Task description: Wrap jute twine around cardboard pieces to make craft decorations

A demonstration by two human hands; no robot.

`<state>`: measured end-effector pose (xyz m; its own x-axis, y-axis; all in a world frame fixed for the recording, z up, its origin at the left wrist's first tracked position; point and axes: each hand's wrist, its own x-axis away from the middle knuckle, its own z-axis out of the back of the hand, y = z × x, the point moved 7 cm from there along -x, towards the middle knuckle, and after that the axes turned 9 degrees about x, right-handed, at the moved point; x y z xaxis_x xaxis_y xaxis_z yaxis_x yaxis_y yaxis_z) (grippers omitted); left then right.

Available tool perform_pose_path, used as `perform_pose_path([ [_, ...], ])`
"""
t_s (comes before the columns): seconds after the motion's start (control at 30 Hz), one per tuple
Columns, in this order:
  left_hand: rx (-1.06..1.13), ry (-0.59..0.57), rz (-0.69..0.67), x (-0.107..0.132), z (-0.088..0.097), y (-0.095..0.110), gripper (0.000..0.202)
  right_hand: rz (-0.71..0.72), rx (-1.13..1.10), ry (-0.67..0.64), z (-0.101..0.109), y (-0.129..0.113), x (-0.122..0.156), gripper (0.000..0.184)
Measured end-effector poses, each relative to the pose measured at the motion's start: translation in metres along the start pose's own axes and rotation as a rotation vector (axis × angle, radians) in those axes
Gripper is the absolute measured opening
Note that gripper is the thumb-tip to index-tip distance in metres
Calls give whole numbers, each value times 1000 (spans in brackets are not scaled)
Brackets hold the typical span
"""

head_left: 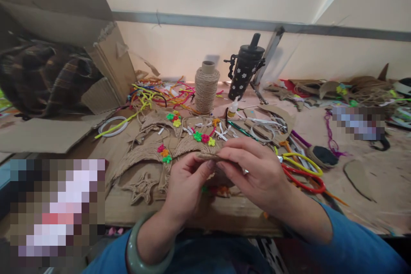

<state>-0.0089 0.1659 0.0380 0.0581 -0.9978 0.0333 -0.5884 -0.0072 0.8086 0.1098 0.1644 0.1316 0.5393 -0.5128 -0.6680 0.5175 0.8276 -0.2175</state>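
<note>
Both my hands meet over the front of the work surface, pinching a brown twine-wrapped piece (208,156) between thumbs and fingertips. My left hand (184,186) grips its left part, and my right hand (253,171) covers much of its right part. Just beyond my fingers lies a twine-covered crescent (188,147) with small green, pink and yellow flowers (204,138). To its left rests another crescent (138,158) with pink, orange and green flowers (165,154). A twine star (141,187) sits near my left hand. More coloured flowers below my hands are partly hidden.
A twine spool (206,90) and a black flowered tumbler (244,72) stand at the back, near a small glue bottle (233,108). An open cardboard box (112,68) occupies the left. Yellow (303,163) and red loops (305,182) lie at right.
</note>
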Motion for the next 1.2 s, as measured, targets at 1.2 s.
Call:
perform_pose_path([
  [1.2, -703, -32, -505, 25, 1, 35, 41, -133, -97, -96, -7, 8, 7, 8],
])
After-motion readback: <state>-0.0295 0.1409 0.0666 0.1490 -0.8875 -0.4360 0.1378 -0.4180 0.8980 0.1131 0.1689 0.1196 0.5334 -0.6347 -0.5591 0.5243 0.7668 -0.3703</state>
